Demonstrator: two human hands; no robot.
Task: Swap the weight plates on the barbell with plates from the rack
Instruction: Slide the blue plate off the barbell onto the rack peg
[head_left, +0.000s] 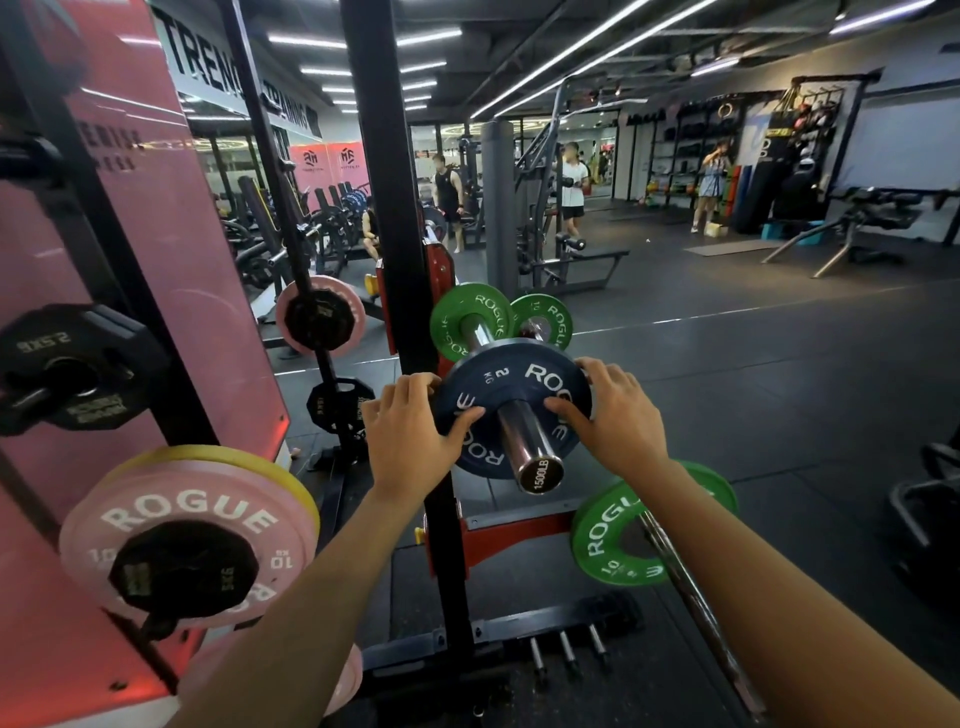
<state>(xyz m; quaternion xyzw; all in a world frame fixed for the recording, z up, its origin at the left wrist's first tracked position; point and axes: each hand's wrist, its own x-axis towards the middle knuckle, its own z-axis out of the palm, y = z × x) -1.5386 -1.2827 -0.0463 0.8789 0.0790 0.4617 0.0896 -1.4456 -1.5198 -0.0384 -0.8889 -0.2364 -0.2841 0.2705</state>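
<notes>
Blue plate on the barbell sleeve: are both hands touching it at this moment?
Touching. The head view shows the left hand and right hand gripping opposite edges of the blue plate, thumbs on its face.

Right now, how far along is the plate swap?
Mid-swap, direction unclear. In hand: both the left hand and right hand grip the blue 2 kg ROGUE plate on the barbell sleeve, partway along it. Further in on the sleeve sits a green ROGUE plate. Another green 10 kg plate sits on a lower barbell. Left: pink 10 kg plate remains on the rack peg.
</notes>
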